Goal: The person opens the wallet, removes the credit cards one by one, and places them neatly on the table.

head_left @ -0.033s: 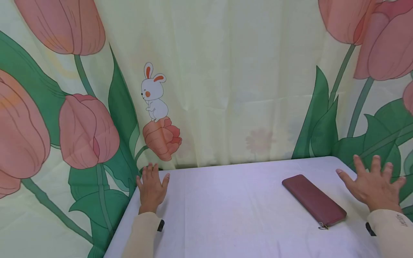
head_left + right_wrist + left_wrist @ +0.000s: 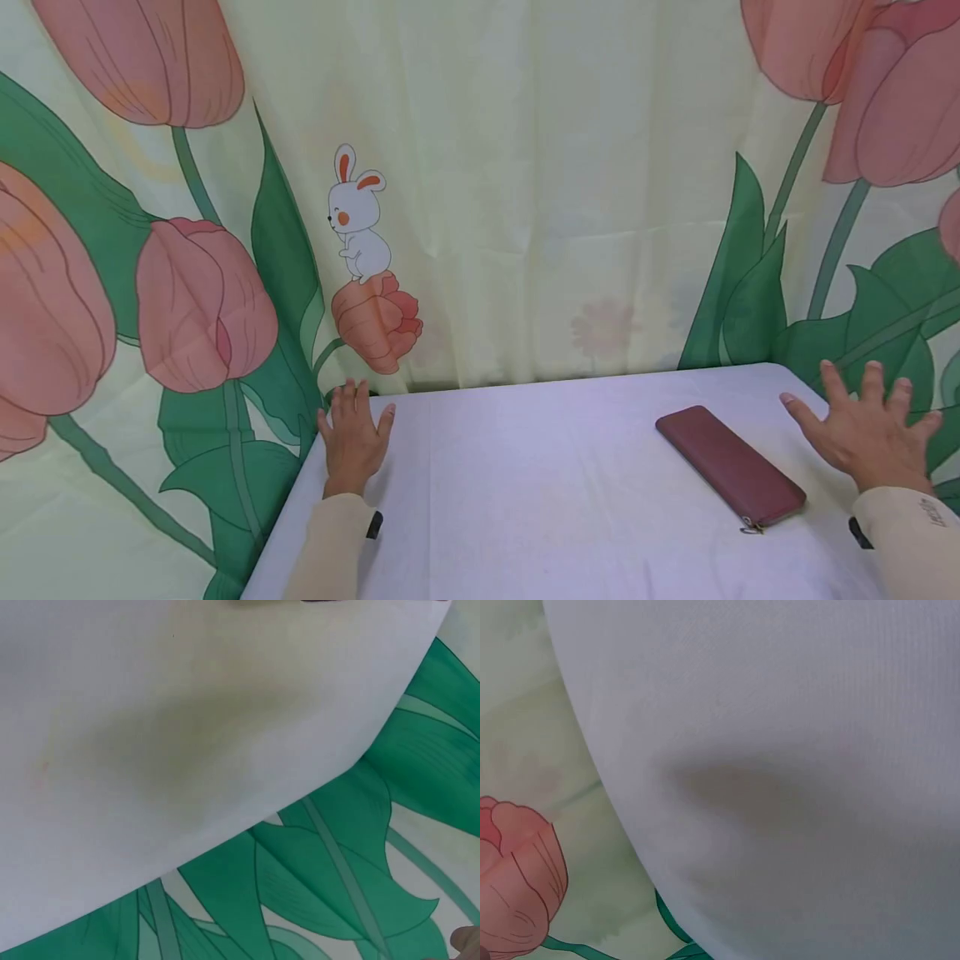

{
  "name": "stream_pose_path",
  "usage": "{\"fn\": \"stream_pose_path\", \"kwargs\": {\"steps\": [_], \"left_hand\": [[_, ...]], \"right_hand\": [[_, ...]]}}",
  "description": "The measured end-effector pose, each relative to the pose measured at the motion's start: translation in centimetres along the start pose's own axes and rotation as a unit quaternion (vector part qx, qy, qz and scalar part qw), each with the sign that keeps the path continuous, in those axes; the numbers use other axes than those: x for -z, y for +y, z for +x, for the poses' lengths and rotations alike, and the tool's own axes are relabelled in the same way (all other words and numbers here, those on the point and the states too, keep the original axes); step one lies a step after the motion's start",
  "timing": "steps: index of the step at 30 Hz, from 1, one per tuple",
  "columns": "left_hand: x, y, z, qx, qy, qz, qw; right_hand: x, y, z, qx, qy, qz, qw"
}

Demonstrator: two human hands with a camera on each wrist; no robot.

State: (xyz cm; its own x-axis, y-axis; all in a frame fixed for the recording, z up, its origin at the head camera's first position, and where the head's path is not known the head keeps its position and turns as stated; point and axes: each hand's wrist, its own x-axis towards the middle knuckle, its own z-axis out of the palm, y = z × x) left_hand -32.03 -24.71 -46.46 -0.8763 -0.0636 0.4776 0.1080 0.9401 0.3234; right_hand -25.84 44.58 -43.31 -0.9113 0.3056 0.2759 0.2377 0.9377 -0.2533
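Observation:
A dark red zip wallet lies slantwise on the right half of the white-covered table, its zip pull at the near end. To the right of it is my right hand, palm down with fingers spread and straight, apart from the wallet. My left hand is over the table's left edge, fingers straight and thumb out, holding nothing. In the right wrist view a fingertip shows at the lower right corner. The left wrist view shows mostly white cloth with a soft shadow.
Behind the table and along its sides hangs a curtain printed with tulips and a white rabbit. The table's back edge runs just past the fingertips of my left hand. Dark bands sit on both wrists by the beige sleeves.

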Motion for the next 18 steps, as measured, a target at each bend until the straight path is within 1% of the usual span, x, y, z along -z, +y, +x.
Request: {"fn": "stream_pose_path", "kwargs": {"steps": [8,14,18], "left_hand": [[-0.8,0.0,-1.0,0.010,-0.012,0.007,0.9999],[-0.7,0.1,-1.1,0.009,-0.009,0.007,0.9999],[-0.5,0.1,-1.2,0.018,-0.020,0.010,0.9996]], "right_hand": [[-0.8,0.0,-0.4,0.006,-0.003,-0.001,1.0000],[-1.1,-0.1,-0.4,0.008,-0.010,0.001,0.9999],[-1.0,-0.4,-0.3,0.013,-0.008,0.006,0.9999]]}}
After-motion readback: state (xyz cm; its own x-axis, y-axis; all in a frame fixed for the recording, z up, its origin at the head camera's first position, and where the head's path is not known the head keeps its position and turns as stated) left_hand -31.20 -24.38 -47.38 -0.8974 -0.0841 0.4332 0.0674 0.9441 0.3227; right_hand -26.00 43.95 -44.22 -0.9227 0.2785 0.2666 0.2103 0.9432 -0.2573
